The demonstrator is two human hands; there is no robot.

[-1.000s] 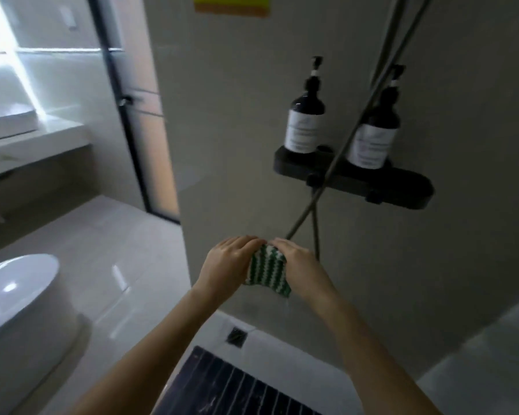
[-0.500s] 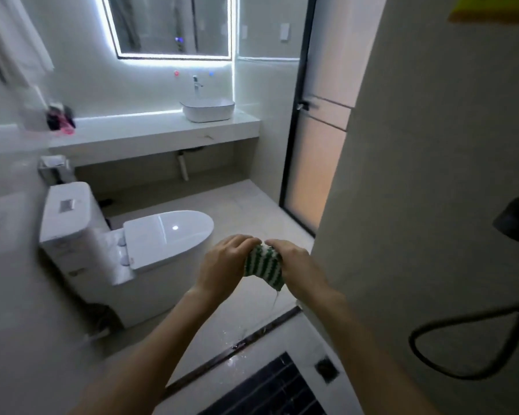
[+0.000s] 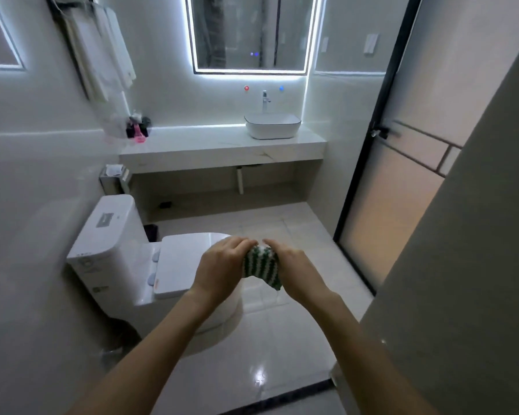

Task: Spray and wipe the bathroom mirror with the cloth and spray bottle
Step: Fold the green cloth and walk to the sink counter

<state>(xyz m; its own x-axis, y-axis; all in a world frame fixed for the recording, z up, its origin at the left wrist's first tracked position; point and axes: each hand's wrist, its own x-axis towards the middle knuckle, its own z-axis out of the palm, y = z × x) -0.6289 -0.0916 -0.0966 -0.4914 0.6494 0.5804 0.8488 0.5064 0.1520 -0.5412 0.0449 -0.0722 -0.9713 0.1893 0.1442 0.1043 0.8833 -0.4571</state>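
Cloth, striped green and white, is held bunched between both hands in front of the toilet. It is gripped by the left hand and the right hand, fingers curled round it. Well beyond, the lit mirror is mounted above the table, on which a white basin is set.

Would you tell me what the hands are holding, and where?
Both hands grip the bunched green-and-white striped cloth: left hand on its left end, right hand on its right.
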